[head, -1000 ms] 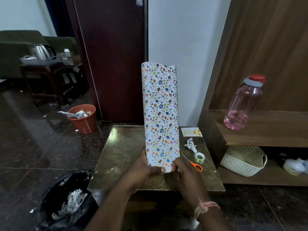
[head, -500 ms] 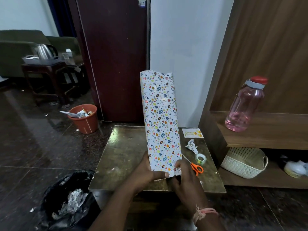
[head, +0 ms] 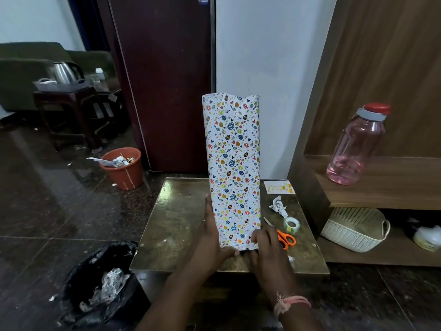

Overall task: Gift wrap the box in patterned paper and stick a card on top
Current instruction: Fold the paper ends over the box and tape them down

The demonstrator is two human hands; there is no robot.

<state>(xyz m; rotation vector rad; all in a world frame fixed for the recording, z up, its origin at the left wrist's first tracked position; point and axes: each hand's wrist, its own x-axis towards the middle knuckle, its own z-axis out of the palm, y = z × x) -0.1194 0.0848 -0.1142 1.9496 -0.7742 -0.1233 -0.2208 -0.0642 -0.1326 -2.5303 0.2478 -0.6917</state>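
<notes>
While the wrapped box (head: 232,168) stands upright (tall), left hand (head: 214,237) and right hand (head: 263,244) clasp its base.

Paper-wrapped box (head: 232,168) upright; card (head: 279,187) flat.

A small brass-toned table (head: 181,218) carries the lot. The tall patterned-paper parcel (head: 232,168) stands upright near its middle. To the right lie a greeting card (head: 279,187) at the back edge, a crumpled paper scrap (head: 278,206), a tape roll (head: 291,225), and orange-handled scissors (head: 282,236) nearest the front.
</notes>
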